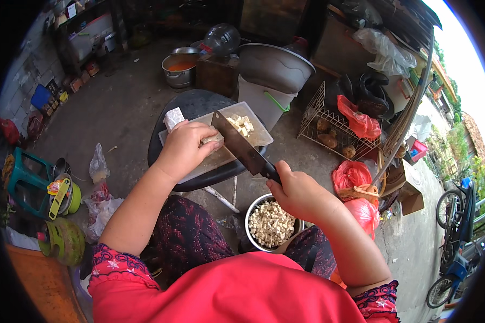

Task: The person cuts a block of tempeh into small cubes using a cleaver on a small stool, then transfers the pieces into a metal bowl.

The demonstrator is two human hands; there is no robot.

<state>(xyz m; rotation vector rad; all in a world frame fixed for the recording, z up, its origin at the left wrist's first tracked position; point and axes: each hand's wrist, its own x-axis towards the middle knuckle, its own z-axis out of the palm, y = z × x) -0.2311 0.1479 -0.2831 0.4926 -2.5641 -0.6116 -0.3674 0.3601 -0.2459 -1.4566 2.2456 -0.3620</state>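
Observation:
My right hand [296,191] is wrapped round the black handle of a cleaver-like kitchen knife [243,145], whose broad dark blade slants up to the left over the cutting board. With curled fingers my left hand [186,145] holds a pale, speckled block of tempeh [214,139] on the board, close to the blade's left side. Beyond the blade lies a small heap of cut tempeh pieces [241,125]. Another whitish block [173,117] rests past my left hand, at the board's far left. The light cutting board [261,134] lies on a black round-seated stool [191,99].
Between my knees stands a metal bowl [249,229] of diced tempeh. A pot [179,81] with orange liquid, a large grey basin [277,67] and a wire rack [310,118] stand farther off. Red plastic bags [352,177] lie right; a green stool [29,175] stands left.

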